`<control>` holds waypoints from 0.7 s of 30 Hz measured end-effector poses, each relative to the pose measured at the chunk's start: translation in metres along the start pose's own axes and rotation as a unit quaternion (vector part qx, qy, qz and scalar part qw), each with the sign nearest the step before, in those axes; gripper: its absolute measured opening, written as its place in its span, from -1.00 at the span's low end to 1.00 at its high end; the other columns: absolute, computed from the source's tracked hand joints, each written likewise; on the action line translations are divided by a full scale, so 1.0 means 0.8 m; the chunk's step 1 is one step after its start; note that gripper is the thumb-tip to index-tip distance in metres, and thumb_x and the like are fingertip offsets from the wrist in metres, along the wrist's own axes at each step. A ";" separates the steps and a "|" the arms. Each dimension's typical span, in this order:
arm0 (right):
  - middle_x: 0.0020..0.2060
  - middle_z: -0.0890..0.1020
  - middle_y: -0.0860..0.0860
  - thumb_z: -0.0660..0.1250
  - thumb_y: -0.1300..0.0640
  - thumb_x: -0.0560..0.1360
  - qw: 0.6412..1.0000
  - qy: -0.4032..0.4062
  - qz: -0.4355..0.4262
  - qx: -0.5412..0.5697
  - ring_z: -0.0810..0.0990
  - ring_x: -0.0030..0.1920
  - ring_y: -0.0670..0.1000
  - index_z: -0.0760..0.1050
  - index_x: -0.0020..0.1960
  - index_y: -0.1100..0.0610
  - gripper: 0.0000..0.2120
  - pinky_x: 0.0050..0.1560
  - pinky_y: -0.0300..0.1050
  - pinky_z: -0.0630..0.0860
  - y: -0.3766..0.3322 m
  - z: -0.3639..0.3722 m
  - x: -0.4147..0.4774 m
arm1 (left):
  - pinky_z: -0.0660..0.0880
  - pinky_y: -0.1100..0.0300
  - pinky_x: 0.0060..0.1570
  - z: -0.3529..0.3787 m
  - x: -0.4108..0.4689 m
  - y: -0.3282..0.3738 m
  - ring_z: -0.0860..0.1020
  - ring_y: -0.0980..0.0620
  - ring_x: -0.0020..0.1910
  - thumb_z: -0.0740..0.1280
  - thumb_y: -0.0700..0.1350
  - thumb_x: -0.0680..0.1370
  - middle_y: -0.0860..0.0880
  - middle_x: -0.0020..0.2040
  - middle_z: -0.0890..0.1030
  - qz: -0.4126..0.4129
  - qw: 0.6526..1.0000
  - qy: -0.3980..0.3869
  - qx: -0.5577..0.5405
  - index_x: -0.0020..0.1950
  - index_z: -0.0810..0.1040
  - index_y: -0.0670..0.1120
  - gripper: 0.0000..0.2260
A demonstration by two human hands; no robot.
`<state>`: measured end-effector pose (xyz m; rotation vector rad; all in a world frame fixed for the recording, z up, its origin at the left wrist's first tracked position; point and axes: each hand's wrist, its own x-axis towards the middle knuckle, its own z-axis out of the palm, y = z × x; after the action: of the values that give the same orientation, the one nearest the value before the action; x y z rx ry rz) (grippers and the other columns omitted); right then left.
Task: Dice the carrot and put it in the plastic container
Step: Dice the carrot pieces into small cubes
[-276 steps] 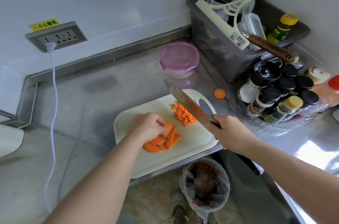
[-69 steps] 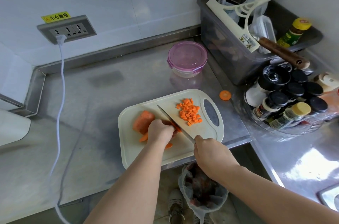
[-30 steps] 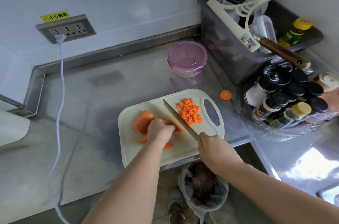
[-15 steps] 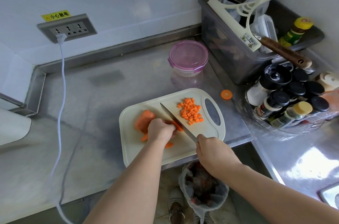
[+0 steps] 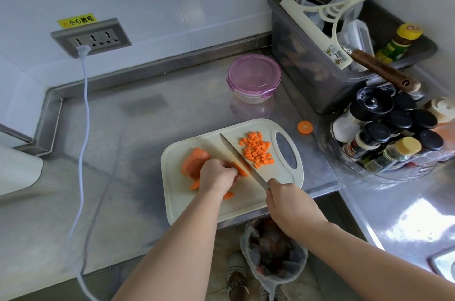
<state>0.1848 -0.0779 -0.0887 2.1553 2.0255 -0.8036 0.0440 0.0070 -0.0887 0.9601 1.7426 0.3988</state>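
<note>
Pressing down with curled fingers, the left hand (image 5: 216,178) pins a few carrot strips (image 5: 242,170) to the board (image 5: 246,202), knuckles turned toward the knife (image 5: 236,155). The right hand (image 5: 285,199) is wrapped tight round the knife's handle, just right of the left hand and nearer the person. From it the blade runs away on a slant, edge down, against the strips beside the left fingertips. Past the blade, on the side away from the left hand, lies a loose heap of dice (image 5: 257,151). Just beyond the left hand and to its left sits an uncut carrot chunk (image 5: 194,161), and two slivers (image 5: 194,186) peek out beside the wrist. The lidded container (image 5: 253,77) stands on the surface (image 5: 123,153) well beyond both hands, past the board's far edge. A round carrot end (image 5: 304,126) lies on the surface farther right than the right hand, apart from the board. Below the right forearm stands a bag-lined bin (image 5: 273,251).
</note>
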 end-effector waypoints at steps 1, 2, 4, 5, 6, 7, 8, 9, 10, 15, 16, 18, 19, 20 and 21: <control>-0.15 0.59 0.04 0.11 0.20 0.61 1.000 0.004 0.003 0.001 0.63 -0.21 0.07 0.37 0.16 0.12 -0.84 -0.17 0.03 0.63 0.002 -0.002 0.000 | 0.62 -0.03 -0.06 0.000 -0.003 0.001 0.66 -0.08 -0.10 0.37 -0.22 0.49 -0.10 -0.12 0.68 0.026 0.999 0.003 0.028 -0.14 0.58 -0.07 -0.94; -0.16 0.59 0.03 0.10 0.20 0.61 1.000 0.009 0.005 0.004 0.63 -0.21 0.07 0.38 0.15 0.12 -0.85 -0.17 0.04 0.63 0.004 -0.003 0.000 | 0.62 -0.01 -0.05 0.000 -0.004 0.000 0.64 -0.08 -0.06 0.36 -0.23 0.47 -0.09 -0.05 0.67 0.050 0.997 0.012 0.060 -0.02 0.58 -0.10 -0.89; -0.17 0.59 0.02 0.09 0.18 0.62 1.000 0.014 0.003 0.002 0.62 -0.22 0.07 0.39 0.14 0.11 -0.84 -0.16 0.03 0.62 0.007 -0.005 -0.002 | 0.62 0.03 -0.09 -0.001 -0.005 -0.001 0.63 -0.11 -0.02 0.34 -0.26 0.46 -0.07 0.04 0.64 0.080 0.992 0.028 0.094 0.16 0.54 -0.10 -0.73; -0.18 0.59 0.02 0.08 0.16 0.62 1.000 0.018 -0.001 -0.003 0.62 -0.23 0.07 0.39 0.14 0.11 -0.84 -0.17 0.03 0.62 0.008 -0.007 -0.004 | 0.62 0.09 -0.22 -0.004 -0.008 0.002 0.62 -0.11 -0.03 0.31 -0.27 0.47 -0.05 0.04 0.63 0.087 0.991 0.038 0.091 0.17 0.54 -0.08 -0.72; -0.19 0.59 0.01 0.06 0.13 0.63 1.000 0.027 -0.008 -0.006 0.62 -0.24 0.07 0.39 0.14 0.11 -0.83 -0.18 0.02 0.61 0.011 -0.011 -0.007 | 0.58 0.17 -0.38 -0.010 -0.011 0.006 0.61 -0.10 -0.05 0.29 -0.28 0.48 -0.03 0.02 0.61 0.092 0.992 0.057 0.070 0.14 0.54 -0.06 -0.73; -0.20 0.59 0.01 0.04 0.09 0.64 0.999 0.037 -0.017 -0.008 0.61 -0.25 0.08 0.39 0.14 0.10 -0.80 -0.19 0.02 0.60 0.013 -0.015 -0.010 | 0.53 0.26 -0.43 -0.019 -0.013 0.011 0.59 -0.08 -0.06 0.27 -0.30 0.49 -0.02 0.01 0.60 0.108 0.989 0.095 0.046 0.10 0.54 -0.05 -0.75; -0.19 0.60 0.00 0.02 0.05 0.65 0.998 0.052 -0.028 -0.012 0.61 -0.25 0.08 0.40 0.15 0.09 -0.77 -0.21 0.00 0.58 0.018 -0.020 -0.013 | 0.51 0.34 -0.34 -0.030 -0.012 0.017 0.58 -0.06 -0.05 0.26 -0.31 0.50 -0.02 0.00 0.60 0.141 0.979 0.146 0.031 0.08 0.55 -0.06 -0.77; -0.17 0.61 -0.01 0.02 0.03 0.64 0.996 0.069 -0.042 -0.026 0.60 -0.25 0.09 0.40 0.16 0.08 -0.77 -0.25 -0.04 0.55 0.023 -0.025 -0.017 | 0.51 0.31 -0.16 -0.043 -0.010 0.023 0.57 -0.06 -0.02 0.26 -0.30 0.50 -0.03 -0.01 0.60 0.184 0.962 0.199 0.020 0.06 0.55 -0.07 -0.79; -0.17 0.62 -0.02 0.06 0.02 0.63 0.993 0.094 -0.063 -0.040 0.60 -0.28 0.09 0.41 0.15 0.07 -0.78 -0.31 -0.07 0.52 0.030 -0.029 -0.021 | 0.48 0.26 -0.04 -0.054 -0.008 0.029 0.58 -0.05 -0.01 0.27 -0.30 0.50 -0.03 -0.03 0.60 0.231 0.943 0.240 0.005 0.03 0.55 -0.06 -0.81; -0.44 0.57 -0.06 0.60 0.07 0.20 0.955 0.193 -0.165 -0.153 0.46 -0.58 0.07 0.58 -0.05 0.09 -0.63 -0.63 -0.17 0.31 0.073 -0.034 -0.032 | 0.45 0.20 0.01 -0.061 -0.027 0.053 0.54 0.10 -0.02 0.40 -0.12 0.49 0.12 -0.03 0.58 0.361 0.919 0.021 0.156 0.00 0.56 0.09 -0.86; -0.45 0.57 -0.06 0.62 0.08 0.15 0.949 0.199 -0.180 -0.165 0.45 -0.59 0.07 0.59 -0.06 0.10 -0.59 -0.63 -0.17 0.32 0.080 -0.032 -0.033 | 0.43 0.20 0.07 -0.054 -0.032 0.052 0.53 0.12 0.04 0.43 -0.05 0.47 0.14 0.02 0.58 0.375 0.893 -0.046 0.243 0.02 0.58 0.10 -0.85; -0.45 0.57 -0.03 0.64 0.09 0.11 0.936 0.223 -0.208 -0.177 0.43 -0.60 0.07 0.61 -0.07 0.12 -0.57 -0.61 -0.16 0.37 0.089 -0.032 -0.034 | 0.40 0.13 0.19 -0.034 -0.036 0.042 0.50 0.10 0.15 0.45 0.05 0.43 0.14 0.14 0.57 0.396 0.827 -0.117 0.382 0.10 0.60 0.11 -0.75; -0.44 0.57 -0.03 0.65 0.11 0.09 0.930 0.237 -0.217 -0.181 0.43 -0.60 0.07 0.62 -0.08 0.13 -0.56 -0.59 -0.16 0.38 0.092 -0.031 -0.034 | 0.38 0.10 0.22 -0.024 -0.037 0.036 0.47 0.08 0.19 0.45 0.08 0.43 0.14 0.19 0.55 0.395 0.803 -0.133 0.426 0.13 0.58 0.12 -0.71; -0.43 0.57 -0.03 0.65 0.13 0.08 0.925 0.245 -0.223 -0.185 0.44 -0.60 0.08 0.63 -0.07 0.15 -0.55 -0.58 -0.15 0.40 0.094 -0.031 -0.034 | 0.36 0.08 0.24 -0.016 -0.037 0.030 0.44 0.08 0.22 0.44 0.10 0.43 0.14 0.22 0.54 0.392 0.788 -0.145 0.452 0.15 0.57 0.12 -0.69; -0.42 0.58 -0.02 0.65 0.15 0.07 0.923 0.245 -0.228 -0.191 0.45 -0.59 0.08 0.63 -0.07 0.15 -0.54 -0.56 -0.14 0.43 0.096 -0.031 -0.034 | 0.35 0.07 0.26 -0.009 -0.035 0.025 0.43 0.08 0.24 0.43 0.10 0.43 0.15 0.22 0.53 0.393 0.781 -0.152 0.462 0.17 0.56 0.13 -0.68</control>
<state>0.2655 -0.1024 -0.0783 1.8034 2.6942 0.1568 0.0491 -0.0009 -0.0548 2.3412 1.0991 -0.1612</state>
